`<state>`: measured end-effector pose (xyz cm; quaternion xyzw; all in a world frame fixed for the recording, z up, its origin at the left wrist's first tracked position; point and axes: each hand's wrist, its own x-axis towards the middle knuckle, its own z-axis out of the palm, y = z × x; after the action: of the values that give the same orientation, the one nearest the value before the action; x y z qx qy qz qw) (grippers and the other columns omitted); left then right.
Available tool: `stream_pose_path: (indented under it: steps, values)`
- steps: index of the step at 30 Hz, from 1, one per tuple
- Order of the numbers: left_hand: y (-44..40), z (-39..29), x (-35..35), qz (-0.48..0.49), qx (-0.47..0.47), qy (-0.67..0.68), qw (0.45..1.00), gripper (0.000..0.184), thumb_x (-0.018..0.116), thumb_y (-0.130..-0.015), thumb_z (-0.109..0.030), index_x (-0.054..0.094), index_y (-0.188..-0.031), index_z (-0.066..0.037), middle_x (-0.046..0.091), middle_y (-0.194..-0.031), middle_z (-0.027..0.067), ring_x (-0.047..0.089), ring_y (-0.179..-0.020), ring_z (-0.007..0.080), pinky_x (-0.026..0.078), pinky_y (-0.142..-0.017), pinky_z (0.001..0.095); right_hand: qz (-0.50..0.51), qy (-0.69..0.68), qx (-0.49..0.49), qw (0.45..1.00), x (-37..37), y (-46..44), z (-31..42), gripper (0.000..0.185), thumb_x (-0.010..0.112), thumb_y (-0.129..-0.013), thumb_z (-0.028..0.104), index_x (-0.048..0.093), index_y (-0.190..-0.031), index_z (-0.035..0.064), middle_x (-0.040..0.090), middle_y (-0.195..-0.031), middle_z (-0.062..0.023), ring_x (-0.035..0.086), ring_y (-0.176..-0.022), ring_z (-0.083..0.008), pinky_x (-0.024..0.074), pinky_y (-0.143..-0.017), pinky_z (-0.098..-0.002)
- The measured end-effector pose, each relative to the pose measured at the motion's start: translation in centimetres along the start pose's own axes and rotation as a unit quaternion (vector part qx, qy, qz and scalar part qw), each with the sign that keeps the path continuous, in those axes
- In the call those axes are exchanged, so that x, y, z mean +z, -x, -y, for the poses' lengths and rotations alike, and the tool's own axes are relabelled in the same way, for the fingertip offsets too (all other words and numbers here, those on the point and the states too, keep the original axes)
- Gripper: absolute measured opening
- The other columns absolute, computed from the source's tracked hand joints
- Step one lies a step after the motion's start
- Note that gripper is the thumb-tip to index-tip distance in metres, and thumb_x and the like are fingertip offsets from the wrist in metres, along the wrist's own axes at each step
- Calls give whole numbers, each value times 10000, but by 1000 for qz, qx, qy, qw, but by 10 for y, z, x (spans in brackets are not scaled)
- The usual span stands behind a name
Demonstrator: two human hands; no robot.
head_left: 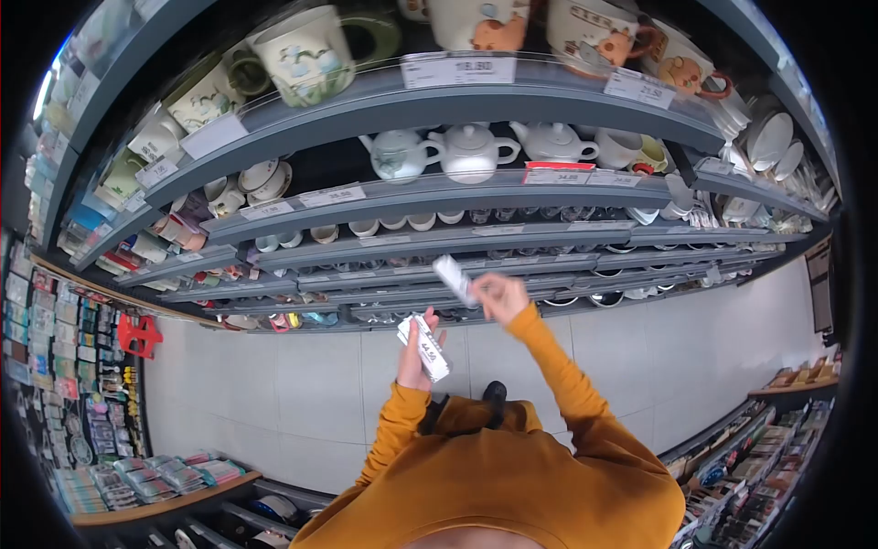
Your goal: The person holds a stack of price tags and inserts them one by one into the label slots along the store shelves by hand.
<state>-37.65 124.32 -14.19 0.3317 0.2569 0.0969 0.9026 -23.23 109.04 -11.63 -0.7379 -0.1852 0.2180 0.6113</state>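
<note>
My left hand (414,361) is closed around a stack of white price tags (425,348), the top one printed with 44.50. To its upper right, my right hand (501,298) pinches a single white price tag (455,280) by its lower end, tilted toward the shelves. The print on that tag is too blurred to read. Both hands are over the floor in front of the shelving, apart from each other. Beyond them, white teapots (471,154) stand on a shelf with price tags along its front edge.
Decorated mugs (304,55) fill the top shelf, with small cups (421,221) on a lower one. Plates (770,139) stand at the right. A red plastic item (139,337) is by the left display, and packaged goods (155,480) lie on a low shelf.
</note>
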Motion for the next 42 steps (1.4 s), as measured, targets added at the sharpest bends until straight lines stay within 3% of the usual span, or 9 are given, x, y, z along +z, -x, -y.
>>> stream_pose_path:
  steps: [3, 7, 10, 13, 17, 19, 25, 30, 42]
  values:
    - [14, 27, 10, -54, -145, -91, 984, 459, 393, -994, -431, 548, -1179, -41, 508, -1345, 125, 567, -1118, 225, 475, -913, 323, 82, -30, 91, 992, 7, 70, -33, 153, 643, -899, 239, 683, -962, 105, 565, -529, 16, 462, -422, -25, 335, -389, -218]
    - [31, 70, 37, 73, -139, -92, 983, 495, 402, -988, -441, 538, -1198, -13, 556, -1286, 125, 586, -1072, 216, 490, -868, 320, 93, -115, 132, 980, -19, 128, -42, 204, 624, -908, 268, 686, -961, 82, 546, -542, 2, 461, -443, -53, 367, -436, -229]
    - [37, 90, 59, 62, -126, -124, 982, 532, 393, -990, -444, 507, -1241, 11, 554, -1280, 135, 582, -1068, 220, 486, -891, 332, 35, 113, 18, 993, -48, 143, -51, 270, 614, -909, 315, 668, -938, 52, 563, -588, -39, 526, -500, -102, 421, -486, -267]
    - [35, 108, 82, 76, -102, -118, 985, 535, 394, -991, -441, 518, -1223, 25, 555, -1272, 142, 583, -1064, 223, 483, -905, 338, 34, 120, -85, 989, -67, 149, -38, 315, 599, -913, 336, 643, -897, 24, 571, -633, -72, 580, -566, -142, 464, -543, -302]
    - [39, 120, 111, 86, -85, -74, 990, 529, 442, -988, -381, 285, -1426, -128, 557, -1252, 168, 589, -1047, 247, 519, -851, 383, 145, 35, 26, 988, -82, 147, -51, 307, 578, -936, 294, 604, -980, -8, 604, -676, -62, 582, -560, -109, 461, -518, -268]
    - [43, 122, 123, 41, -23, -56, 997, 712, 503, -974, -300, -4, -1473, -268, 542, -1269, 179, 600, -1026, 263, 533, -821, 407, 141, -81, 63, 985, -85, 151, -40, 321, 563, -949, 314, 596, -990, -3, 578, -676, -23, 535, -537, -82, 435, -498, -244]
    - [42, 116, 115, 127, -193, 88, 969, 481, 476, -981, -312, 306, -1430, -283, 597, -1144, 44, 608, -920, 184, 538, -849, 354, 202, -199, 101, 954, -85, 155, -65, 398, 519, -962, 388, 588, -971, -4, 607, -779, -43, 574, -579, -94, 484, -573, -229]
    - [58, 123, 123, 81, -48, -24, 995, 457, 517, -966, -282, 362, -1395, -244, 530, -848, 62, 552, -668, 155, 517, -648, 303, 277, -187, 186, 924, -86, 163, -61, 503, 436, -963, 506, 570, -872, 30, 606, -748, -66, 607, -623, -132, 499, -595, -235]
    - [75, 176, 142, 126, -66, -154, 978, 345, 530, -960, -188, 443, -1286, -116, 546, -826, 54, 562, -713, 148, 516, -704, 300, 181, -380, 268, 867, -110, 216, -82, 382, 516, -952, 428, 531, -944, 47, 528, -688, -48, 532, -598, -155, 432, -559, -277]
